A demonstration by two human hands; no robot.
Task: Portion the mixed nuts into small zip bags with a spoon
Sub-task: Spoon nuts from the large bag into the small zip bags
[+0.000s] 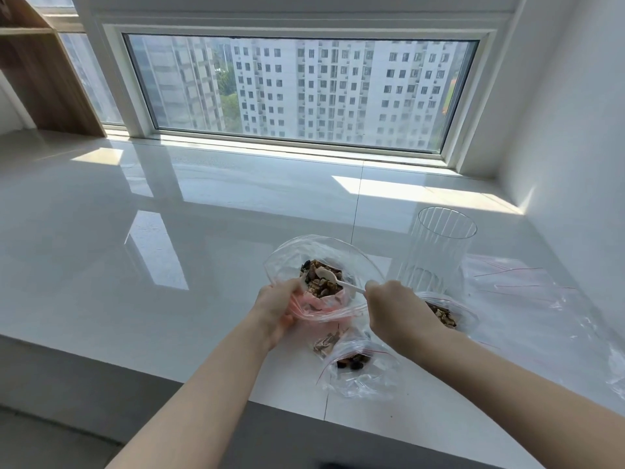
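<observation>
— Looking how? Small white plastic spoon (338,280), bowl lying on brown and black mixed nuts (321,282) inside the wide-mouthed large zip bag (304,252)

— Hands? Left hand (277,309) gripping the bag's near rim, fingers curled round the plastic. Right hand (394,308) pinching the spoon's handle end, knuckles up, wrist bent down

— Pointing where? Running from the pinch up and left, bowl farthest from the grip. Two filled small zip bags (358,367) lying just below both wrists on the counter (135,231)
</observation>
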